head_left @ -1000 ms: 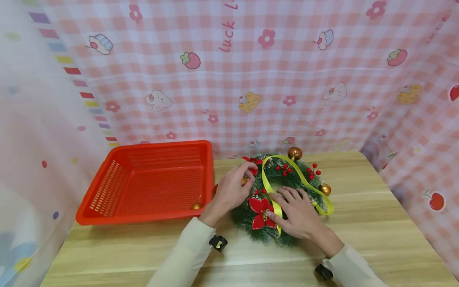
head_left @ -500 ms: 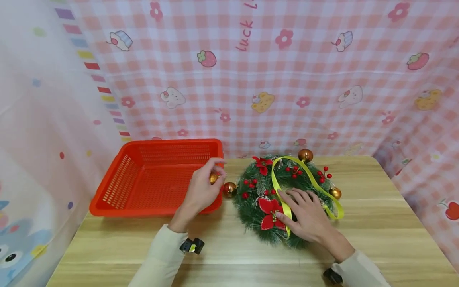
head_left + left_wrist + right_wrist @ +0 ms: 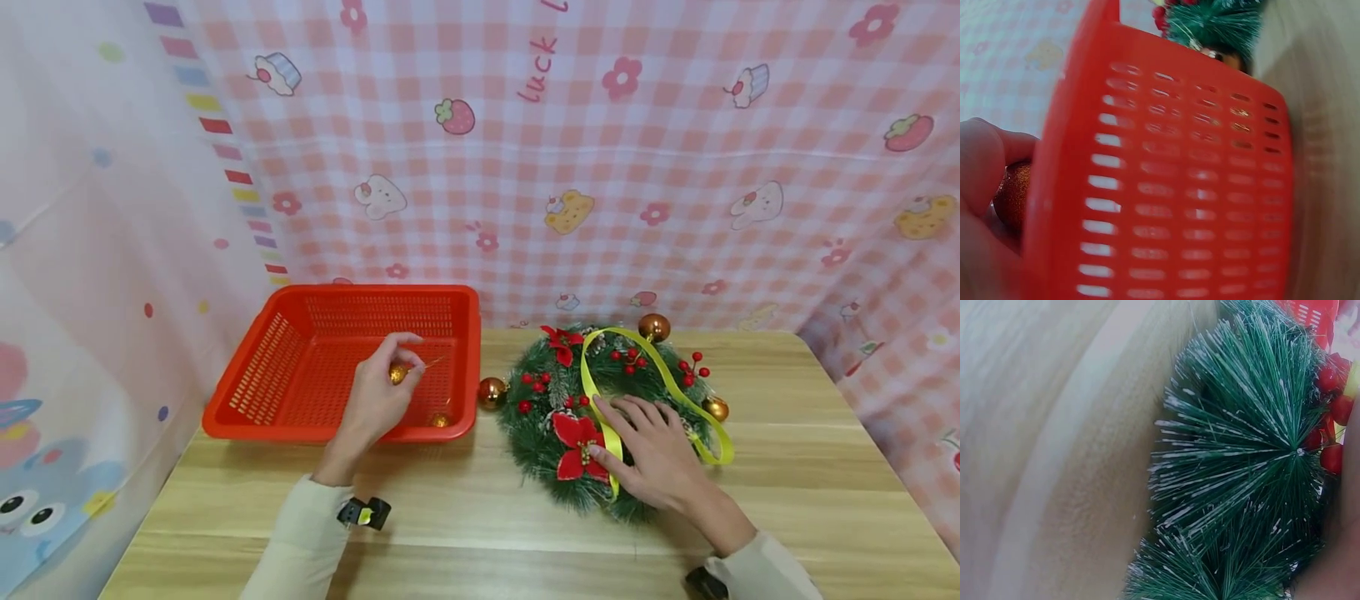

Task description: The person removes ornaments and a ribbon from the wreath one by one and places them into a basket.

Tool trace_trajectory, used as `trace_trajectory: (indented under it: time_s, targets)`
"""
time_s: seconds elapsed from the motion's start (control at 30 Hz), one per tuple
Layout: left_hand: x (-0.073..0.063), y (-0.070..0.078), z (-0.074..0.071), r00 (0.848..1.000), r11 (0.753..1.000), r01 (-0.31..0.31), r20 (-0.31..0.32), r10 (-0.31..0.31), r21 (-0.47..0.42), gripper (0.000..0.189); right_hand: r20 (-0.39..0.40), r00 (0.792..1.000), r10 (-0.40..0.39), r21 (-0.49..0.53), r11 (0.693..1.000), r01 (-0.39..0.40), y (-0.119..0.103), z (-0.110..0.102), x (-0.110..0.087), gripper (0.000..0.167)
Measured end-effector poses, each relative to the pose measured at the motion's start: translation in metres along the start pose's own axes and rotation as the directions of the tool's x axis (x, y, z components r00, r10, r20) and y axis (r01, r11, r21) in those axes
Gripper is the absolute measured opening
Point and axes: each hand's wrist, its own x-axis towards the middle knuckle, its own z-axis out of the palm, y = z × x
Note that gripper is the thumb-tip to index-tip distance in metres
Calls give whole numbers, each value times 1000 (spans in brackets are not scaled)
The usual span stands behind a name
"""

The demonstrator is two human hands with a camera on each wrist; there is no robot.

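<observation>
"Glittery gold ball ornament [image 3: 398,374]: where was it?"

"In the left hand [image 3: 372,400], above the inside of the red, rectangular, slotted plastic basket [image 3: 341,290]. The fingers and thumb were curled around it, pinching it, and a thin gold thread stuck out to one side."

"And the right hand [image 3: 658,454]?"

"That one lay on the round green wreath of frosted needles [image 3: 534,450], fingers fairly straight and a little apart, over the flat yellow satin ribbon [image 3: 588,379]. The thumb reached the big red fabric flower [image 3: 579,447]."

"Anything else in the basket?"

"A second small gold ball [image 3: 440,420], on its floor near the front right corner."

"What lay between basket and wreath?"

"A shiny copper-coloured ball [image 3: 492,393], on the pale wood-grain desk [image 3: 480,550]. Another brownish, glossy ball [image 3: 654,327] sat at the wreath's far edge."
</observation>
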Motion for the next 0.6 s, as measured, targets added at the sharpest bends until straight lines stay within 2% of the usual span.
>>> trace_trajectory:
  time_s: [0.27,0.6]
  targets:
    - [-4,-12,1,999,999,52,-7,-52,-2,33,-7,1000,-9,11,1000,9,0,1,0,66]
    - [-3,-15,3,998,998,67,12,-67,3,33,-2,1000,2,4,1000,-2,-1,1,-1,66]
